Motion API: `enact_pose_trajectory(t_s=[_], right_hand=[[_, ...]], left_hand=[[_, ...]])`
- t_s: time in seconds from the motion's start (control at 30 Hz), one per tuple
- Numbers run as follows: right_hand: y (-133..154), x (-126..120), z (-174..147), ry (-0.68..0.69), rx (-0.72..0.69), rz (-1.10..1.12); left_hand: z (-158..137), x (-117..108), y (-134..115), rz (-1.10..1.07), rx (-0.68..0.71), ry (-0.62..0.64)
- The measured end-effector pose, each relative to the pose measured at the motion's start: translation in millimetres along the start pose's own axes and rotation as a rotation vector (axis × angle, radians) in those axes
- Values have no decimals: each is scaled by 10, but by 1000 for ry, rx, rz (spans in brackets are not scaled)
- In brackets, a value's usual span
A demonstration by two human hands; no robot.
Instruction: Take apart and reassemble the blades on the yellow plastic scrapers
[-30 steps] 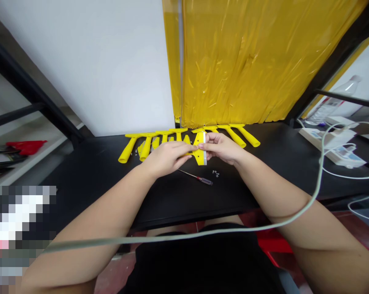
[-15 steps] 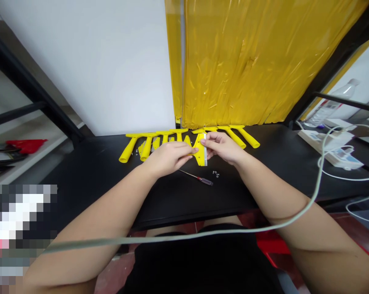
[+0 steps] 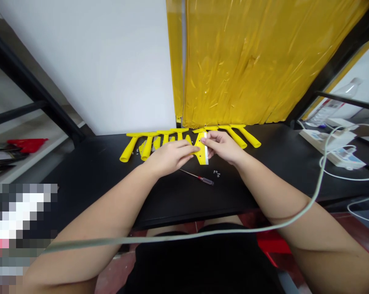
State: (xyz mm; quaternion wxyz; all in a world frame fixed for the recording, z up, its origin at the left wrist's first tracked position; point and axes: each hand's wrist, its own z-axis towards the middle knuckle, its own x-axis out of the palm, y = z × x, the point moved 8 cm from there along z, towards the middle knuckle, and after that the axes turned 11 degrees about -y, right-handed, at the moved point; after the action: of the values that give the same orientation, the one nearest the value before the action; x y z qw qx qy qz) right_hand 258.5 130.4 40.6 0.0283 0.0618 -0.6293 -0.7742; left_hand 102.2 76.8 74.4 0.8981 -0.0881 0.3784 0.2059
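A yellow scraper (image 3: 200,154) with a pale metal blade (image 3: 206,153) along its right edge is held up over the black table. My left hand (image 3: 174,156) is closed around its handle, which the fingers mostly cover. My right hand (image 3: 220,146) pinches the blade edge between thumb and fingers near its upper end. Below the scraper lies a screwdriver (image 3: 206,180) with a dark clear handle. A few small screws (image 3: 216,174) rest beside it. Behind my hands, several yellow scraper handles (image 3: 128,149) are lined up along the back of the table.
A white cable (image 3: 317,185) hangs across the view in front of my forearms. On the right stand white boxes with wires (image 3: 345,157) and a clear plastic bottle (image 3: 334,102). A white panel (image 3: 110,65) and yellow film (image 3: 248,65) close off the back. Red material (image 3: 26,145) lies on the left shelf.
The scraper has turned slightly, so its blade catches more light. Both hands keep their grip in nearly the same place.
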Motion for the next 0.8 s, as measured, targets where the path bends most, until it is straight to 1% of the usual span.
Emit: enact_pose_trajectory(t_s=[0.1, 0.2, 0.37, 0.47, 0.53, 0.57, 0.6, 0.67, 0.73, 0.8], right_hand=[[4, -9, -1, 5, -3, 4], [-7, -6, -4, 11, 2, 1], [-26, 2, -3, 7, 40, -14], [-35, -70, -14, 30, 106, -104], [-32, -156, -42, 96, 141, -219], [-35, -194, -66, 159, 150, -297], [-55, -222, -103, 248, 167, -381], [-156, -293, -199, 423, 252, -551], [-260, -373, -278, 518, 349, -673], [-313, -375, -330, 569, 400, -707]], left_hand=[[1, 0, -27, 14, 45, 8], [0, -9, -41, 2, 76, -11], [-4, 16, -5, -17, 46, 0], [-12, 36, 30, -35, 20, 22], [-19, 38, 66, -40, -3, 29], [-23, 38, 88, -38, -16, 34], [-28, 38, 110, -35, -29, 39], [-36, 40, 148, -33, -51, 53], [-45, 45, 170, -38, -68, 69], [-55, 46, 186, -38, -88, 78]])
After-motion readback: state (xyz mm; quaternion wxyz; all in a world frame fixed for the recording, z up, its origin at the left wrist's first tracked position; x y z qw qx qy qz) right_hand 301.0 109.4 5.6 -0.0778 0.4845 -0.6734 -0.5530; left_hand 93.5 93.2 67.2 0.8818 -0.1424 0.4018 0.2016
